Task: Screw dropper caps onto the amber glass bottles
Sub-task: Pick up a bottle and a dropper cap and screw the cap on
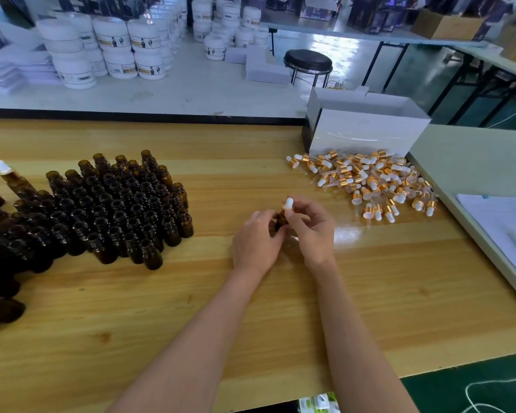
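Amber glass bottle (281, 219), probably light, slick and breakable, sits within the curled fingers of the left hand (255, 242), while the right hand (312, 231) pinches the dropper cap (288, 204) just above them.

The bottles (116, 210) are showing dark amber. The dropper caps (370, 180) are showing gold collars and white bulbs — the table (191, 308) is showing honey-yellow, streaked wood.
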